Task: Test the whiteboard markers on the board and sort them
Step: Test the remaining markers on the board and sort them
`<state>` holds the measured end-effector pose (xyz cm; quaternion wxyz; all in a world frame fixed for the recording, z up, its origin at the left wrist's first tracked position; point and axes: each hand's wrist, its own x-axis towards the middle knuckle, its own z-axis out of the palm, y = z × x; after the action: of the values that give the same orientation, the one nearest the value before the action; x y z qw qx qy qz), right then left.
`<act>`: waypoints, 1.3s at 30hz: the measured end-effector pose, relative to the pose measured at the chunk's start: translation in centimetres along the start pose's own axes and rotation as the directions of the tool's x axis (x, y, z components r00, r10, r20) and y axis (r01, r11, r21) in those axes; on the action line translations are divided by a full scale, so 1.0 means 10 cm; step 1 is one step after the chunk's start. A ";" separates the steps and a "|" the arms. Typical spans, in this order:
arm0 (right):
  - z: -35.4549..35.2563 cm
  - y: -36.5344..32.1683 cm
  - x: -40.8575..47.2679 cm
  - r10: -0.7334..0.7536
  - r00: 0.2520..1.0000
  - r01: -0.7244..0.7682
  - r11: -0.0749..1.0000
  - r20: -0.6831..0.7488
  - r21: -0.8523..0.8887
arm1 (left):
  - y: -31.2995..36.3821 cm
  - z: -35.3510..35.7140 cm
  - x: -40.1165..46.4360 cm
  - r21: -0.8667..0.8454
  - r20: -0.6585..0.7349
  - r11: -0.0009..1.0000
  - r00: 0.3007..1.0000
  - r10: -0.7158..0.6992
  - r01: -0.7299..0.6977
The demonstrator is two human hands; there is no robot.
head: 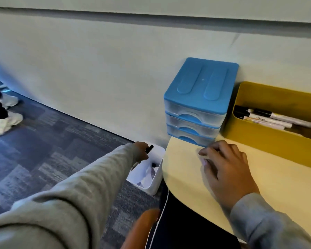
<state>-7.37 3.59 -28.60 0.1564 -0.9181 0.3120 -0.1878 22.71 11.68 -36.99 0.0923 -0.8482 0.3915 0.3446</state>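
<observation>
My left hand (141,150) grips one black marker (149,149) above the one white bin (147,174) on the floor, beside the worktop (269,178). My right hand (224,164) rests on the worktop with curled fingers; if it holds something I cannot tell. One yellow tray (269,141) holds about four markers (269,118). One blue unit (197,105) has three drawers.

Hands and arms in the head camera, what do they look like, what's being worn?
Both arms wear long light grey sleeves of a soft, sweatshirt-like knit, reaching to the wrists. The left hand and right hand are bare: no gloves, and no rings, watch or markings visible. The left sleeve looks loose and creased; the right sleeve ends in a plain cuff.
</observation>
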 end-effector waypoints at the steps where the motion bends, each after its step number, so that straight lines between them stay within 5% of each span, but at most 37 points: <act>1: 0.01 0.01 -0.01 -0.005 1.000 0.005 1.000 -0.004 -0.002 | 0.00 0.01 0.04 -0.033 -0.004 0.999 1.000 -0.010 0.010; 6: 0.02 0.01 -0.02 0.000 1.000 0.000 1.000 -0.015 -0.009 | -0.04 0.12 0.24 -0.212 -0.015 0.974 0.997 -0.081 0.076; 15: 0.02 0.00 -0.01 0.000 1.000 0.000 1.000 -0.023 0.010 | 0.07 0.15 0.11 0.058 0.197 0.980 0.961 -0.196 0.188; 25: 0.03 0.04 0.01 -0.025 0.999 0.027 0.997 -0.035 0.076 | 0.47 -0.28 -0.51 0.274 0.037 0.959 0.997 0.069 -0.076; 32: -0.19 0.17 -0.04 0.031 0.993 0.007 0.948 -0.114 0.320 | 0.85 -0.62 -1.30 0.508 0.070 0.836 0.977 0.201 -0.208; 36: -0.65 0.29 -0.12 0.005 0.996 0.021 0.959 -0.090 0.282 | 1.09 -0.81 -1.73 0.573 0.092 0.781 0.967 0.239 -0.248; 39: -1.10 0.39 -0.11 -0.053 0.992 0.080 0.963 -0.111 0.256 | 1.48 -1.00 -2.03 0.527 0.143 0.742 0.904 0.403 -0.414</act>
<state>-15.09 -0.49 -20.73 0.2525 -0.8887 0.2615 -0.2795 7.80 9.61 -14.56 0.2560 -0.6762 0.6483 0.2387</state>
